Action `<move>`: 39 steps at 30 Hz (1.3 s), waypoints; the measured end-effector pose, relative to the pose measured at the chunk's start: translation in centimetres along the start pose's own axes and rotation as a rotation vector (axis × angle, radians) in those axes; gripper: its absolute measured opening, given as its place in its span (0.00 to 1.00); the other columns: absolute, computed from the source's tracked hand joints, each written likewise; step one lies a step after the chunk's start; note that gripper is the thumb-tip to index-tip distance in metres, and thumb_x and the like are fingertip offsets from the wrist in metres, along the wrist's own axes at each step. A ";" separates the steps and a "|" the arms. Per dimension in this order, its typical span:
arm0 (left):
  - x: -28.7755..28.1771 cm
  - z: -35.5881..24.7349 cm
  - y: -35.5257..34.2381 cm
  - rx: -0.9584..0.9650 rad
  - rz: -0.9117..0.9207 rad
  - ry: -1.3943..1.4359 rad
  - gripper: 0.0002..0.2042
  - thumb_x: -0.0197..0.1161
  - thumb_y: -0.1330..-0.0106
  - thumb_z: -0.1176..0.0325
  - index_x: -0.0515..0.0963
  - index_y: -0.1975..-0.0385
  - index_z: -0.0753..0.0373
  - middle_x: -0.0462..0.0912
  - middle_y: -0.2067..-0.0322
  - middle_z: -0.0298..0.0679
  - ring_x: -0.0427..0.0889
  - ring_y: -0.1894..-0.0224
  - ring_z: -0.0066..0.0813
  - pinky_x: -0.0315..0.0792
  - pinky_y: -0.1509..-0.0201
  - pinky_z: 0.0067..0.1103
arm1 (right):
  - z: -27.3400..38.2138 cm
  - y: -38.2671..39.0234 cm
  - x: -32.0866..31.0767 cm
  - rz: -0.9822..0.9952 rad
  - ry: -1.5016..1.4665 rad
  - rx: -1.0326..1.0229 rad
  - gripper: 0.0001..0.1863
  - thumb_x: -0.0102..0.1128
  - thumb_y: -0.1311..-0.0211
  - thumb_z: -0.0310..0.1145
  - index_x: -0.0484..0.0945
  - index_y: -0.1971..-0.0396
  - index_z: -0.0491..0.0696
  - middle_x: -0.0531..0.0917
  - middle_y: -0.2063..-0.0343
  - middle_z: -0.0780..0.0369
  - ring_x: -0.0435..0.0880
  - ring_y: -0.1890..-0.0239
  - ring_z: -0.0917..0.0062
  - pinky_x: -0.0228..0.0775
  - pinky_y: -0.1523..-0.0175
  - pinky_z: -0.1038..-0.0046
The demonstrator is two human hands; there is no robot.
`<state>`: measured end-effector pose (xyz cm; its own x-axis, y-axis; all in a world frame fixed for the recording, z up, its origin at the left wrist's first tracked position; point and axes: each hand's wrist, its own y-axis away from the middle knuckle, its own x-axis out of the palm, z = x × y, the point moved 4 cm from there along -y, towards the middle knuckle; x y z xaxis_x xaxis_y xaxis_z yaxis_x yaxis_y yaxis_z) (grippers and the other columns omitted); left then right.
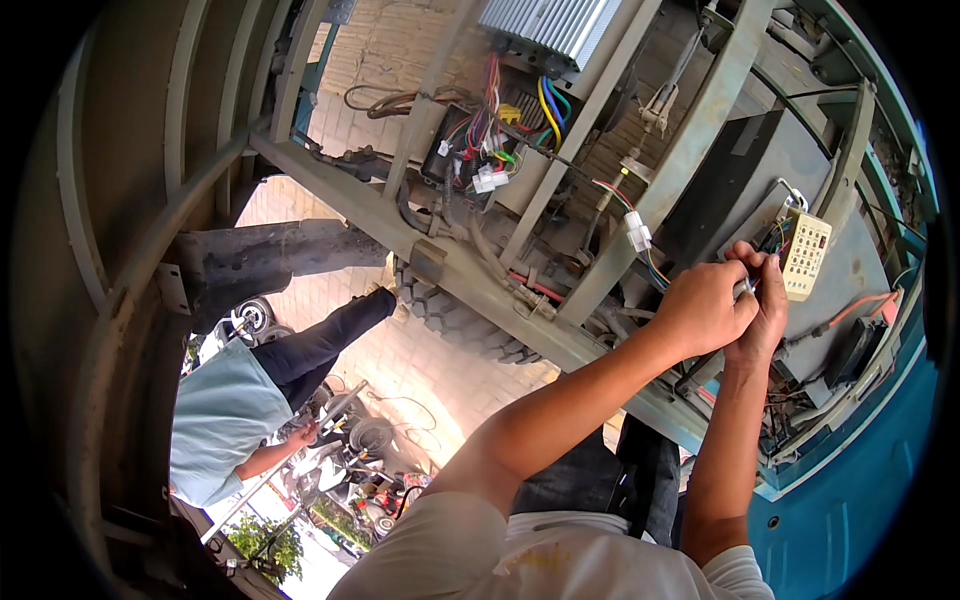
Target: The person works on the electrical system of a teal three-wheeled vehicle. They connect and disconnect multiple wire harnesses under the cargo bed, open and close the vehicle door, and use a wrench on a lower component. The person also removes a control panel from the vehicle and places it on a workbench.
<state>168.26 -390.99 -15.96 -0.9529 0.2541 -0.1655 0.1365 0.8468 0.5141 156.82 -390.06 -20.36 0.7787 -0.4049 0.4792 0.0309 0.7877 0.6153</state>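
Observation:
My left hand (700, 312) and my right hand (762, 312) meet over the vehicle frame, both closed with fingertips together. A small silver-grey piece (743, 288) shows between them; its kind is hidden by the fingers. Thin coloured wires (655, 274) run from a white plug connector (637, 232) behind my left hand. Just beyond my right fingers hangs a cream handheld tester (806, 256) with rows of small marks on its face. Dark and coloured leads (778, 236) pass from the tester toward my fingertips.
A finned silver controller (555, 30) sits at the top, with a bundle of wires and connectors (490, 165) below it. Metal frame bars (600, 285) cross the area. A dark box (725, 185) lies beside the tester. At left stands another person (235, 415) holding a pole.

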 end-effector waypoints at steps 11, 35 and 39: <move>0.4 -0.6 0.2 0.044 -0.062 -0.112 0.14 0.56 0.51 0.65 0.78 0.66 0.64 0.80 0.75 0.49 0.79 0.70 0.50 0.73 0.67 0.36 | 0.9 0.8 -0.2 -0.035 -0.064 -0.026 0.17 0.47 0.31 0.41 0.75 0.59 0.40 0.82 0.66 0.59 0.79 0.60 0.73 0.70 0.48 0.67; -2.3 1.8 8.7 0.129 -0.135 -0.157 0.11 0.58 0.39 0.65 0.69 0.63 0.65 0.74 0.74 0.44 0.74 0.72 0.40 0.68 0.67 0.30 | 12.0 4.8 -2.2 -0.486 0.018 -0.522 0.15 0.48 0.31 0.35 0.73 0.60 0.36 0.53 0.86 0.72 0.51 0.83 0.86 0.55 0.71 0.78; -3.5 1.5 10.2 0.018 -0.093 -0.054 0.14 0.56 0.35 0.68 0.66 0.53 0.66 0.73 0.64 0.42 0.73 0.62 0.31 0.67 0.55 0.24 | 12.8 6.1 -3.5 -0.607 0.347 -0.525 0.15 0.54 0.34 0.36 0.76 0.63 0.36 0.58 0.88 0.72 0.54 0.84 0.90 0.56 0.75 0.81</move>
<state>173.40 -382.58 -11.37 -0.9456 0.1987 -0.2576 0.0536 0.8761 0.4791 146.25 -389.82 -10.26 0.6782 -0.7269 -0.1082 0.7204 0.6283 0.2938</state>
